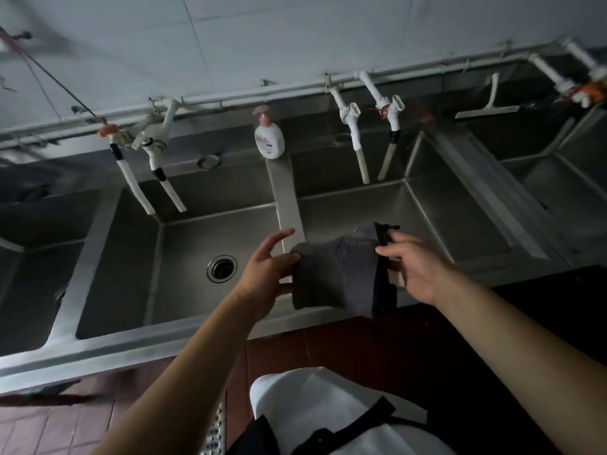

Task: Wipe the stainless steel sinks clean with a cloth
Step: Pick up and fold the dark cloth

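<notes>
long stainless steel sink unit point(285, 205), several rectangular basins in a row, divided by flat steel ridges; taken here as the landmark. basin left of the central ridge has a round steel drain point(222, 268) in its floor.
white plastic taps point(354, 133), paired, hanging over the basins from a pipe along the unit's back edge.
white soap bottle with pink pump point(269, 134), upright on the unit's back ledge, at the far end of the central ridge.
dark grey folded cloth with a black edge strip point(331, 274), held in the air over the near end of the central ridge, not touching steel. judged light, soft and limp; best taken by its side edges or bunched in one palm for wiping.
left hand point(262, 274), pinching the cloth's left edge, other fingers spread loose.
right hand point(417, 267), fingers extended, fingertips nipping the black strip.
</notes>
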